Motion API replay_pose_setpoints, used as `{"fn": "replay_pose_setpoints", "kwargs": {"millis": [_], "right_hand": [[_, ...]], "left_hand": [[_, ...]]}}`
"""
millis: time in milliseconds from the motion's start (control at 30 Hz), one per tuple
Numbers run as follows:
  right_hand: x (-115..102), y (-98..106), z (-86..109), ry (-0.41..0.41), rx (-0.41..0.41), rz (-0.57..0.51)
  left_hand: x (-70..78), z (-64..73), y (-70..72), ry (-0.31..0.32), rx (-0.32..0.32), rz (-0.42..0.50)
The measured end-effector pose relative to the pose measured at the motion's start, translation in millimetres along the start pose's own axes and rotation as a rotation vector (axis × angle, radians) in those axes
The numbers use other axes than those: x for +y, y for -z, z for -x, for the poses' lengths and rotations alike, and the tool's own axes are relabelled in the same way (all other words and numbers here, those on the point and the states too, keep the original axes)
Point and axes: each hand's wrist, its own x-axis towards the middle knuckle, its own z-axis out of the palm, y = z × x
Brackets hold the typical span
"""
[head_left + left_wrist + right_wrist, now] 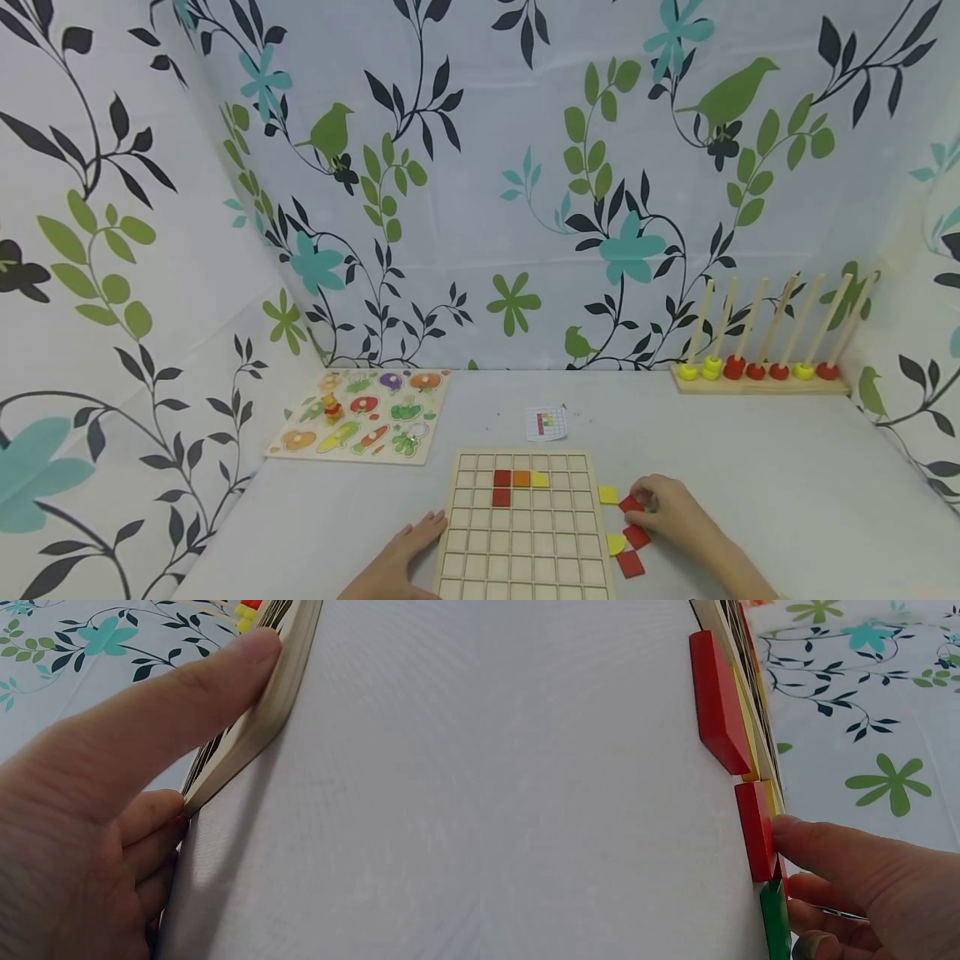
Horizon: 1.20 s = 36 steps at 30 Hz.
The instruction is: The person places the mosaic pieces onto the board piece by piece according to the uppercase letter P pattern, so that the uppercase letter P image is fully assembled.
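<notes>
A wooden grid board (480,542) lies on the table with red, orange and yellow tiles in some upper squares. My left hand (401,560) rests against the board's left edge, its thumb (225,682) laid straight against the rim and its fingers touching the side. Just right of the board, my right hand (675,510) pinches a red tile (628,504) between thumb and fingers. Around it lie a yellow square tile (607,495), a yellow rounded tile (616,544), more red tiles (631,564) and a green tile (775,922), partly hidden by the hand in the head view.
Beyond the board lies a small paper card (546,423) with a coloured grid pattern. A vegetable puzzle board (360,414) with a small figure on it sits at back left. A pegged bead stand (761,385) is at back right, before the patterned cloth (480,183).
</notes>
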Motion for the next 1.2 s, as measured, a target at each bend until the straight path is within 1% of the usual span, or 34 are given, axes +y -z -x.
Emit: {"fn": "replay_pose_setpoints", "kwargs": {"millis": [233,367,467,600,667,767,867,1033,1200], "right_hand": [[-5.6,-1.0,-0.3,-0.052,0.020,-0.010],[-6.6,0.2,-0.5,-0.044,0.025,-0.010],[-5.2,0.4,-1.1,-0.004,0.038,0.000],[-3.3,1.0,-1.3,0.081,0.062,-0.004],[-3.2,1.6,-1.5,0.126,0.078,-0.003],[-4.8,2.4,-1.7,0.170,0.099,-0.002],[-8.2,2.9,-2.0,0.197,0.112,-0.002],[-13.6,2.5,-1.7,0.211,0.127,-0.010],[-19.6,2.9,-4.8,0.254,0.162,-0.001]], "left_hand": [[-3.0,-0.1,-0.1,-0.028,0.008,-0.011],[-2.5,0.0,0.1,-0.014,0.006,0.003],[-1.6,0.0,0.9,-0.020,0.009,0.002],[-0.9,-0.3,2.1,-0.053,0.018,-0.022],[-0.7,-0.5,2.3,-0.056,0.020,-0.026],[-0.9,-0.5,2.0,-0.046,0.023,-0.018],[-2.2,0.2,1.6,-0.043,0.020,-0.009],[-4.9,1.7,-0.2,-0.059,0.024,-0.006],[-4.1,0.4,-1.4,-0.024,0.018,0.011]]}}
